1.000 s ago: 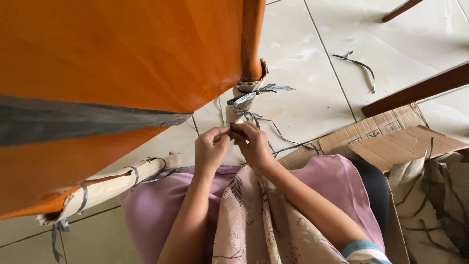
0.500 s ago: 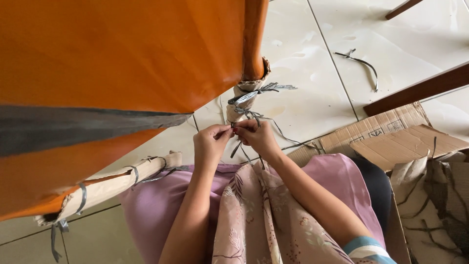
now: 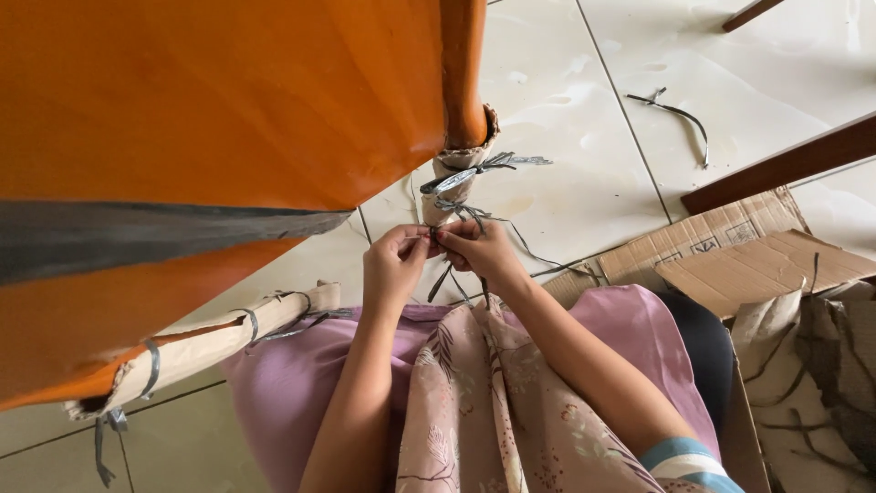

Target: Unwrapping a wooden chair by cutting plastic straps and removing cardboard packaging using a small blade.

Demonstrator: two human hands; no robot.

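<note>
Both hands pinch a grey strap at the wrapped chair leg.

Head view: left hand (image 3: 394, 265) and right hand (image 3: 479, 251) meet fingertip to fingertip, each gripping the thin grey strap (image 3: 456, 187), knotted and frayed around the cardboard-wrapped orange leg (image 3: 461, 137) above the tiled floor (image 3: 566, 110); a loose strap piece (image 3: 680, 114) lies well apart.

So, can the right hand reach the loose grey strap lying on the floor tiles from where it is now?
Probably not without leaning forward. The right hand is busy at the ties on the wrapped chair leg, and the loose grey strap lies well beyond, though only bare floor lies between.
</note>
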